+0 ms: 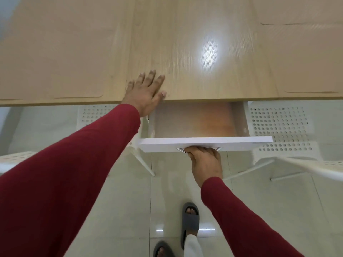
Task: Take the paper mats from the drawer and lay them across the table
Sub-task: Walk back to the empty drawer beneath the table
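A white-fronted drawer (204,143) stands pulled out from under the light wooden table (185,43). My right hand (205,164) grips the metal handle (181,150) on the drawer front. My left hand (146,93) lies flat with spread fingers on the table's near edge, just left of the drawer. Inside the drawer I see a tan, orange-tinted flat surface (194,121); I cannot tell whether it is a mat or the drawer bottom. Thin mats the colour of the wood lie on the table at the left (55,71) and at the right (306,62).
White perforated chairs stand under the table at the left (92,113) and right (278,123), with another white chair edge at far right (315,167). My feet in grey slippers (190,221) stand on the glossy tiled floor.
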